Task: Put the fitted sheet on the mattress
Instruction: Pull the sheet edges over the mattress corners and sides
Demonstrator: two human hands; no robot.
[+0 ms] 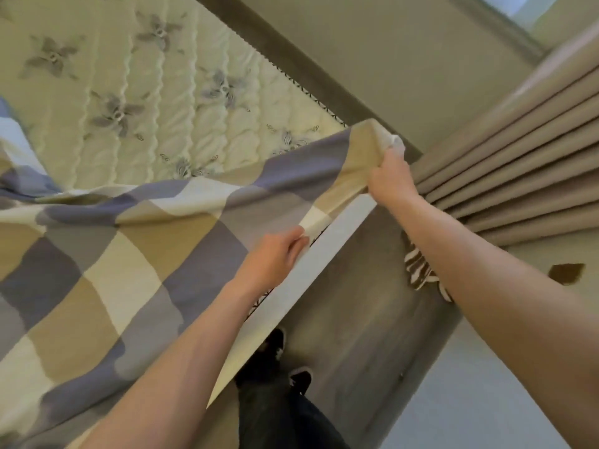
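Fitted sheet [129, 260]: checked in blue-grey, tan and cream; spread over the near part of the bed, far part still bunched at the left edge of view.
Sheet edge: runs from the left fold across to the near right corner, raised off the bed there.
Mattress [146, 92]: quilted, pale, grey flower print; far half bare, near half under the sheet; white side panel shows below the sheet edge.
Right hand [390, 179]: fist closed round the bunched sheet corner, held up at the mattress corner, white elastic hem sticking out above the fingers.
Left hand [272, 259]: fingers curled, pinching the sheet edge at the mattress side, nearer the body than the right hand.
Arms: both bare, reaching forward, well apart.
Curtain [518, 157]: beige, pleated, just beyond the right hand.
Floor [356, 303]: grey wood-look, beside the bed.
Shoes [277, 343]: dark, on the floor close to the mattress side.
Striped item [418, 270]: brown and white, on the floor, partly hidden by the right forearm; cannot tell what it is.
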